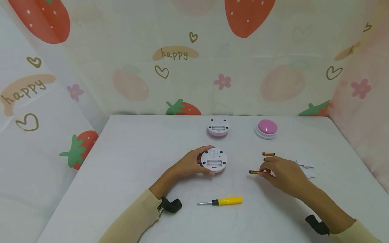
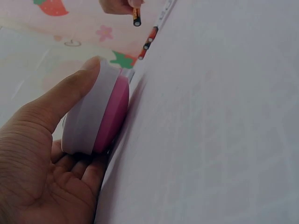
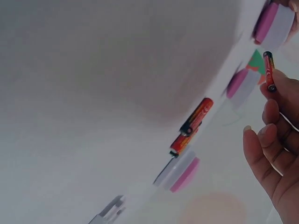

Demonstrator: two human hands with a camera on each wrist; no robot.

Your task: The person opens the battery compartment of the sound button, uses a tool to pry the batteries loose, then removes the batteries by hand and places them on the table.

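Note:
My left hand grips a round white push button by its side, thumb and fingers round the rim. Its underside faces up, showing a bare battery slot, speaker holes and dark screw holes; the pink dome points down at the table. To the right, my right hand pinches a small red-and-black battery between thumb and fingertip, above the table. Two more such batteries lie close to that hand, one of them mostly hidden by it in the head view.
A second push button lies upside down at the back, its battery slot bare. Another stands upright with its pink dome on top. A yellow-handled screwdriver lies in front. White flat pieces lie beyond the right hand.

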